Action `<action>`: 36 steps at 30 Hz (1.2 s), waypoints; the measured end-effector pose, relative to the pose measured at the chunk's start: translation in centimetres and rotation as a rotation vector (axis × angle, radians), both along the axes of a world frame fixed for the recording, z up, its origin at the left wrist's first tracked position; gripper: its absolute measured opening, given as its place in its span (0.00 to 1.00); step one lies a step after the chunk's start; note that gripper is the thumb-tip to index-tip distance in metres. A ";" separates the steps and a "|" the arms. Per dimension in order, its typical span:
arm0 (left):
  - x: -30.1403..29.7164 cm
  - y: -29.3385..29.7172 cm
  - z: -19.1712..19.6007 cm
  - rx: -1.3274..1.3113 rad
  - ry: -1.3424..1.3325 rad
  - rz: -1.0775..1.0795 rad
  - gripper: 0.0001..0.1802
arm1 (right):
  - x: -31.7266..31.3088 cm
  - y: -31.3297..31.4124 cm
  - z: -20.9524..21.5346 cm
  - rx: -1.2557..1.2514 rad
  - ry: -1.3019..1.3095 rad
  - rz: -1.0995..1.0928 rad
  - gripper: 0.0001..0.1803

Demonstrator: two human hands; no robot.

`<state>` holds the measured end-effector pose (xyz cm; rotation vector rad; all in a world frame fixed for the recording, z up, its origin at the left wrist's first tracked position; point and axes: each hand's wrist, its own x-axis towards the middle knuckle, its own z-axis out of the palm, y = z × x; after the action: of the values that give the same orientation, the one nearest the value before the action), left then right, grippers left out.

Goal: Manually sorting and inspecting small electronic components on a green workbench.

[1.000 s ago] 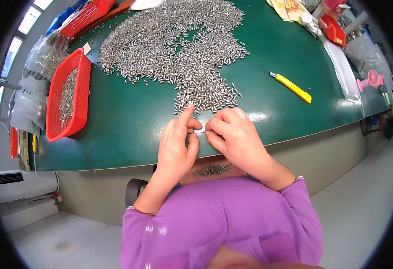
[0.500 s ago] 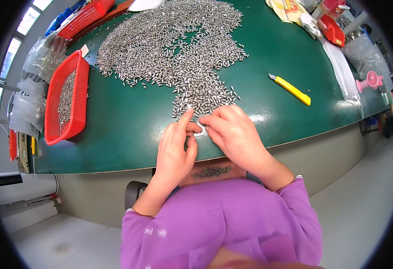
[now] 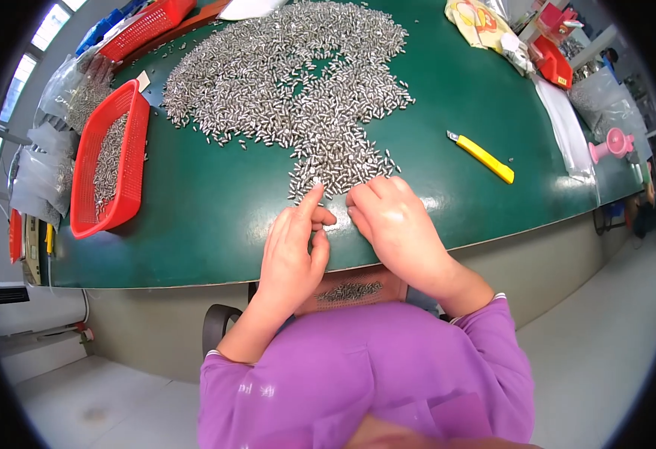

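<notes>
A big heap of small silver metal pins (image 3: 298, 90) covers the green table (image 3: 208, 217). My left hand (image 3: 292, 247) lies on the table's near edge, its forefinger stretched onto the heap's near tip and thumb pinching. My right hand (image 3: 392, 221) rests beside it, fingers curled down on the pins at the same tip. Whether either hand grips a pin is hidden. Under the table edge, at my lap, a tray of pins (image 3: 349, 292) shows between my forearms.
A red basket (image 3: 114, 161) with pins stands at the table's left. A yellow utility knife (image 3: 484, 157) lies to the right. Another red basket (image 3: 144, 26), clear bags (image 3: 73, 90), a pink object (image 3: 612, 146) and cloths ring the table's far edges.
Both hands have slid slightly forward onto the near tip of the pin heap; my left forefinger now reaches further out.
</notes>
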<state>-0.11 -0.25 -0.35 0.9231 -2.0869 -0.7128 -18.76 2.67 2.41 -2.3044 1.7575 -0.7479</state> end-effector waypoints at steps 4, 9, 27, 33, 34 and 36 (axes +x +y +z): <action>0.0 -0.1 -0.3 0.021 -0.023 -0.005 0.36 | -0.2 -0.1 -0.3 -0.079 -0.156 -0.060 0.08; 0.2 0.0 -0.4 -0.037 0.006 -0.008 0.38 | -0.1 0.2 0.1 -0.080 -0.118 -0.094 0.07; -0.1 0.3 -1.0 -0.118 0.062 0.029 0.33 | -0.2 1.2 -1.1 -0.195 -0.177 -0.181 0.06; 0.2 0.3 -0.7 -0.115 0.054 0.024 0.34 | -0.4 1.4 -0.9 -0.193 -0.098 -0.109 0.07; 0.2 0.2 -0.6 -0.075 0.033 0.013 0.33 | -0.5 1.4 -1.0 -0.179 -0.122 -0.122 0.07; 0.1 0.2 -0.6 -0.045 0.012 -0.001 0.32 | -0.6 1.2 -1.4 -0.175 -0.146 -0.137 0.07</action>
<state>0.02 -0.02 -0.98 0.8911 -2.0849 -0.6677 -19.39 3.86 1.05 -2.1839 1.8649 -1.1056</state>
